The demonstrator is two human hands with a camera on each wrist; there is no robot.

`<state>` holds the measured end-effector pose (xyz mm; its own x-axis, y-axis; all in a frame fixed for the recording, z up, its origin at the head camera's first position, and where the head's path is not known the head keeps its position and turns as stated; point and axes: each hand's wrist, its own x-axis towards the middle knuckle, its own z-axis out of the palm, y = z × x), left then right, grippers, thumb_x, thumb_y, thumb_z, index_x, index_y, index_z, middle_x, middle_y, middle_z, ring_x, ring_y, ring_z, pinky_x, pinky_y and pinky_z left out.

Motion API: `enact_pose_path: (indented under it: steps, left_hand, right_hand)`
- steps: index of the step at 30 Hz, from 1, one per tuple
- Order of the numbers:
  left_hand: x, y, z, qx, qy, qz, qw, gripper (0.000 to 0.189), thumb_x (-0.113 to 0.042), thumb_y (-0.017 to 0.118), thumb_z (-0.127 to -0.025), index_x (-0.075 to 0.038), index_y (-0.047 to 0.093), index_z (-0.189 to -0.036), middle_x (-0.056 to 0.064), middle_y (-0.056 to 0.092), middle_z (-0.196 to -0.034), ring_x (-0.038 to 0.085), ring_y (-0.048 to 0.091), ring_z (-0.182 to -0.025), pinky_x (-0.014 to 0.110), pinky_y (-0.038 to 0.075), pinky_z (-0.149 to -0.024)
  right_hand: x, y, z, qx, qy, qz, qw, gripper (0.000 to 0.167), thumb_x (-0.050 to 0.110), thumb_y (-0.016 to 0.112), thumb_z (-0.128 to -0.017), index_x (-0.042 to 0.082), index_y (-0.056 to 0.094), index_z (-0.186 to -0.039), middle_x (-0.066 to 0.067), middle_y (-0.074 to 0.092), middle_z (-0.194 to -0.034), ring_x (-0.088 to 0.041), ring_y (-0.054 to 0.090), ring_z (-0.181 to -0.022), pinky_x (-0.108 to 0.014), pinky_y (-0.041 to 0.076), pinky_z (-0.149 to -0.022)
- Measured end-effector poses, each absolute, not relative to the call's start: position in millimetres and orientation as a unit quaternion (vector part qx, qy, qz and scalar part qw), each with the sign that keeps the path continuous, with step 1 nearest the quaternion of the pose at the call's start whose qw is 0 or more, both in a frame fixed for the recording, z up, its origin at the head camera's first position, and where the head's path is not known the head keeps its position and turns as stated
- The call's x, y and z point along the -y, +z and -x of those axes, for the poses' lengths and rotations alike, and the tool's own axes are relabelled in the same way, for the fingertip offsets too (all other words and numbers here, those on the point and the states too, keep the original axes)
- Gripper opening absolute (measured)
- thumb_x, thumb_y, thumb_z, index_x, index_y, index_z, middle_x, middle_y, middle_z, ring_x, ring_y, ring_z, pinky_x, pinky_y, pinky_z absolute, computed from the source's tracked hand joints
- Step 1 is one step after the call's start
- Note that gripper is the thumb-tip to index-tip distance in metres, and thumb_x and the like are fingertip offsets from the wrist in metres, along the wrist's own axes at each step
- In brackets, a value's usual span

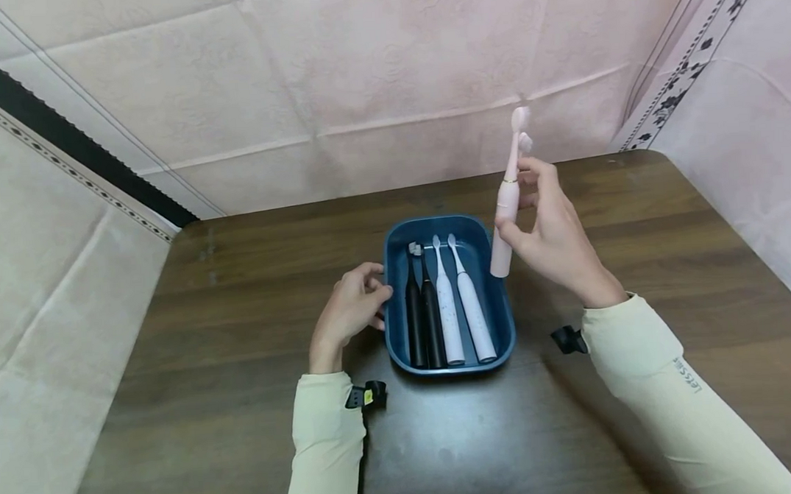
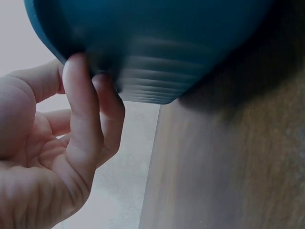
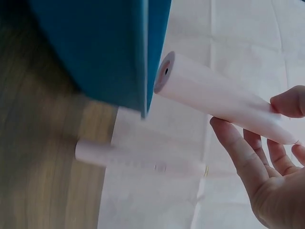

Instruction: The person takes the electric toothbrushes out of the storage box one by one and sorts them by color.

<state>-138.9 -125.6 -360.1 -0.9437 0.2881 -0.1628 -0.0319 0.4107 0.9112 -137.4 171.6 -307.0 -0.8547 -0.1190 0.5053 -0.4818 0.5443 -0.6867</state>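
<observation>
A pink electric toothbrush [image 1: 505, 202] is held in my right hand [image 1: 554, 233], head up, its base near the right rim of the blue tray [image 1: 507, 323]. The fingertips and thumb pinch its handle; the right wrist view shows its round base [image 3: 165, 71] close to the tray wall. A second pink toothbrush [image 3: 138, 158] stands upright on the table behind, mostly hidden by the hand in the head view. My left hand [image 1: 352, 308] holds the tray's left rim, fingers bent against the outer wall. Inside lie two black toothbrushes [image 1: 432, 323] and two white toothbrushes [image 1: 476, 313], side by side.
The tray stands on a brown wooden table [image 1: 240, 342], nearer its far edge. Pale patterned cloth [image 1: 375, 78] hangs behind the table and along both sides. A black strap [image 1: 369, 395] circles the left wrist and another black strap [image 1: 569, 339] the right.
</observation>
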Motion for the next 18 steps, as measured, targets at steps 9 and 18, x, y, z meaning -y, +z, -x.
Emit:
enact_pose_path:
  steps: [9,18]
  left_hand:
    - [126,-362,139,-0.826,0.539,-0.078,0.146,0.042,-0.006,0.056,-0.102,0.002,0.049,-0.143,0.023,0.062,-0.101,0.022,0.064,-0.065,0.032,0.061,-0.059]
    - [125,-362,139,-0.830,0.533,-0.073,0.147,0.042,-0.007,0.056,-0.103,0.001,0.049,-0.143,0.021,0.062,-0.098,0.022,0.063,-0.065,0.032,0.060,-0.059]
  right_hand:
    - [-201,-310,131,0.850,0.453,-0.140,0.228,0.073,-0.015,0.066,-0.084,0.000,0.030,-0.145,-0.024,0.050,-0.121,-0.038,0.062,-0.096,-0.014,0.041,-0.061]
    - [-211,-318,132,0.853,0.459,-0.108,0.224,0.073,-0.013,0.066,-0.085,0.000,0.029,-0.146,-0.024,0.049,-0.123,-0.039,0.061,-0.099,-0.015,0.041,-0.060]
